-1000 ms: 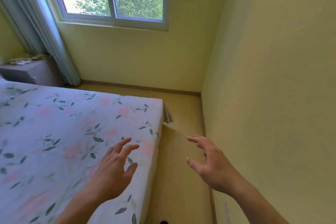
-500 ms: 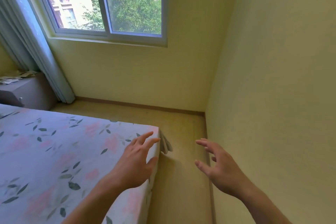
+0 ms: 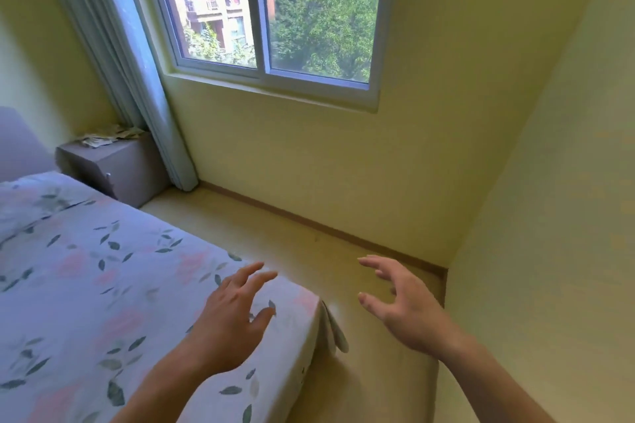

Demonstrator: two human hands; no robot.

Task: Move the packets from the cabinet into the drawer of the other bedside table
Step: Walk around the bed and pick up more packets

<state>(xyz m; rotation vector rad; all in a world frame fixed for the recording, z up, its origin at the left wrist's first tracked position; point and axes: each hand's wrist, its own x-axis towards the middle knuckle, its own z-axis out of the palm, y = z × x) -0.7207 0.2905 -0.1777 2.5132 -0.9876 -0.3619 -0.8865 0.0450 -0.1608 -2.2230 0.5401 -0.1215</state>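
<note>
Two empty hands are held out over the bed corner and floor; one bedside table is seen.

The left hand (image 3: 233, 323) and right hand (image 3: 402, 309) are spread, fingers apart, nothing gripped. The grey bedside table (image 3: 117, 168) stands at ten o'clock beside the curtain (image 3: 137, 79), its drawer closed; loose pale packets (image 3: 106, 137), too blurred to be counted, lie on top.

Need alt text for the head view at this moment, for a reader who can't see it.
Two empty hands, left and right, reach forward with fingers spread, the left over the corner of a floral bed, the right over the floor. Beyond the bed, a bedside table topped with packets stands by a curtain under a window.
</note>
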